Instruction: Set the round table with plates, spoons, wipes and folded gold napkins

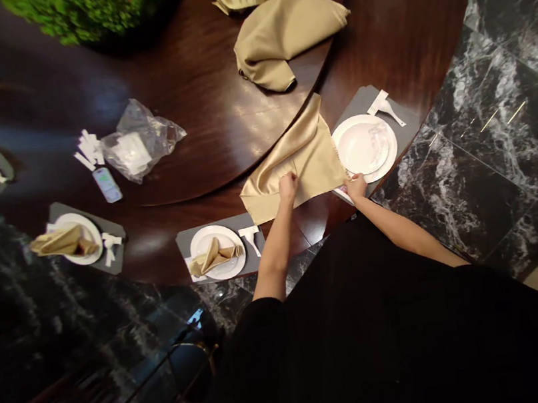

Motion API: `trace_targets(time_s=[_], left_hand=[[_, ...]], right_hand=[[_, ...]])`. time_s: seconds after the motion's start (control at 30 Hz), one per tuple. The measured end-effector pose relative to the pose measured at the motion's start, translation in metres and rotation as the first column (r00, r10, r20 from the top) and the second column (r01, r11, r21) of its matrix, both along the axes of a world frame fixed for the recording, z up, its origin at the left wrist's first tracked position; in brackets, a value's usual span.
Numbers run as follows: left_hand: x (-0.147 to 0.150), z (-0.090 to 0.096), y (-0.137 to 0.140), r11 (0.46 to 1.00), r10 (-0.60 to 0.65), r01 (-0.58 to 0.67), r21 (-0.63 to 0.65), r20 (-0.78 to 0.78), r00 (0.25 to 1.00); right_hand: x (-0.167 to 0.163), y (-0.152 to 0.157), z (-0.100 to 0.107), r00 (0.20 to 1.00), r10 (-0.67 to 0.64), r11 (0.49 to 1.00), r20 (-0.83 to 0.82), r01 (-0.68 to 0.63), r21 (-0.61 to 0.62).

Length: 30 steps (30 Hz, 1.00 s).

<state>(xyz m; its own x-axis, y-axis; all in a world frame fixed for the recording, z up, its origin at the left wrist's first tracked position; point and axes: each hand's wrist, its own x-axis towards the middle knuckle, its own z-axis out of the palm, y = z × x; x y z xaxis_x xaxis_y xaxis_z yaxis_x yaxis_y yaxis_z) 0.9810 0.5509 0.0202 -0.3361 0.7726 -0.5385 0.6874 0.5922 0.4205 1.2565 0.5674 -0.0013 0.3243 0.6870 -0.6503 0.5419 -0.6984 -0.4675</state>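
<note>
A gold satin napkin [316, 161] lies spread on the dark wooden table between two place settings, with a loose fold along its far side. My left hand [289, 187] is closed on the middle of the cloth, fingers curled. My right hand [356, 187] pinches the napkin's near right corner, beside a stacked white plate [361, 147] on a grey placemat [406, 122]. A white spoon [393, 112] on its rest lies on that mat. To the left, another white plate [231, 267] bears a folded gold napkin [214, 257].
More gold cloths [284, 31] lie on the raised round turntable [216, 115]. A clear plastic bag [139, 143], a phone [107, 184] and white paper strips [88, 150] are at the left. Green foliage [93, 9] stands at the far side. Another plate [92, 251] with a folded napkin sits further left.
</note>
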Motion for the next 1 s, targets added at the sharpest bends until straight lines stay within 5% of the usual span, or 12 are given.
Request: trace_targets(time_s=[0.2,0.4,0.6,0.83,1.0], left_hand=[[0.01,0.018,-0.019,0.974,0.189,-0.208,0.092,0.182,0.965],[0.092,0.004,-0.008,0.96,0.235,-0.28,-0.009,0.571,0.786],[0.147,-0.016,0.009,0.946,0.283,-0.319,-0.062,0.638,0.716],[0.145,-0.027,0.011,0.894,0.365,-0.447,-0.025,0.617,0.697],[0.153,-0.032,0.013,0.935,0.158,-0.321,0.151,0.632,0.759]], right_hand=[[0.0,0.001,0.003,0.994,0.105,0.992,0.02,-0.106,0.063],[0.0,-0.001,0.012,0.94,0.095,0.995,-0.329,-0.077,0.066],[0.006,-0.003,0.017,0.849,-0.031,0.999,-0.528,0.022,-0.024],[0.005,-0.007,0.017,0.852,0.154,0.985,-0.501,-0.092,0.146],[0.009,-0.006,0.02,0.904,0.242,0.957,-0.353,-0.163,0.239]])
